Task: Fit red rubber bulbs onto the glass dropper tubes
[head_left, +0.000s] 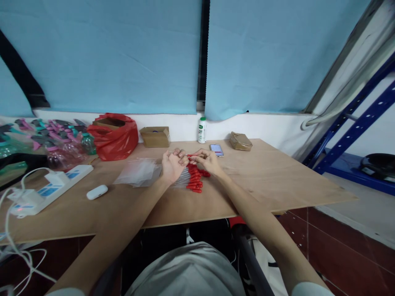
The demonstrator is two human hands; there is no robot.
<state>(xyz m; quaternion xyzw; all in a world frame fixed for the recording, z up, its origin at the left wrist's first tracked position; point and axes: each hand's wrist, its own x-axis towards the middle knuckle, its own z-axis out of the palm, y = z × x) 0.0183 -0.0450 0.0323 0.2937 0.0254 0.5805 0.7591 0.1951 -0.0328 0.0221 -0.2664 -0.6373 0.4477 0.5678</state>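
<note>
My left hand (172,164) and my right hand (207,160) meet above the middle of the wooden table (277,181). Between their fingertips is a small red-tipped piece (191,156), pinched by my right hand's fingers, with my left hand's fingers closed on its other end. Just under the hands lies a row of several like pieces with red caps and clear bodies (194,179). A pile of clear plastic bags (138,172) rests to the left of my left hand.
Along the back stand a red plastic bag (115,139), a small cardboard box (155,137), a white bottle (202,130), a phone (216,149) and a brown packet (240,141). A power strip (49,187), a white earbud case (97,192) and coloured packaged goods (46,137) lie left. Blue shelving (354,127) stands right.
</note>
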